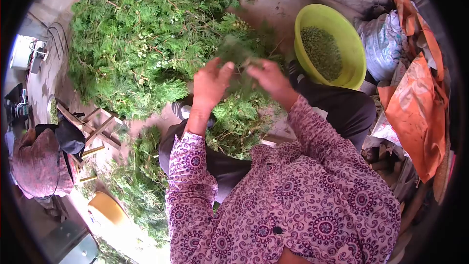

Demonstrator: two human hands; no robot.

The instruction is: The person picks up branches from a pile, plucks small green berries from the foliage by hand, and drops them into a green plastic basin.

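Both hands are raised over my lap, close together, at the right edge of a big pile of green leafy branches (pixel 141 34). A blurred green sprig (pixel 237 51) hangs between them. My left hand (pixel 213 82) has its thumb up beside the sprig; motion blur hides whether its fingers grip it. My right hand (pixel 269 79) pinches the sprig's stem between thumb and fingers. To the right of my right hand, a yellow-green basin (pixel 352 54) holds small green pieces. More cut greenery (pixel 239 117) lies on the floor between my legs.
At the right stand a white sack (pixel 383 44) and an orange bag (pixel 415 117). On the left, a person (pixel 41 161) in a patterned top is beside a wooden frame (pixel 100 127). A yellow bowl (pixel 106 207) and further branches (pixel 141 181) lie at lower left.
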